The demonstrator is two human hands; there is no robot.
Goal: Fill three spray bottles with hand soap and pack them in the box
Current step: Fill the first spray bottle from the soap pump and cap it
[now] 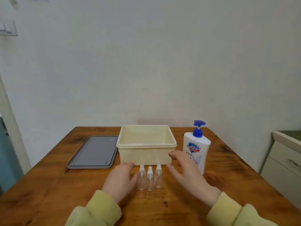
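Observation:
Three small clear spray bottles (149, 177) with white caps stand upright in a row on the wooden table, just in front of a cream plastic box (146, 153) that has nothing in it. A white hand soap pump bottle (197, 144) with a blue pump stands to the right of the box. My left hand (121, 178) hovers just left of the bottles, fingers apart, holding nothing; whether it touches the leftmost bottle I cannot tell. My right hand (185, 173) hovers right of the bottles, open, partly covering the soap bottle's lower front.
A grey lid (94, 152) lies flat on the table (236, 181) left of the box. A white wall stands right behind the table's far edge. A cream drawer cabinet (283, 160) stands beyond the table's right edge.

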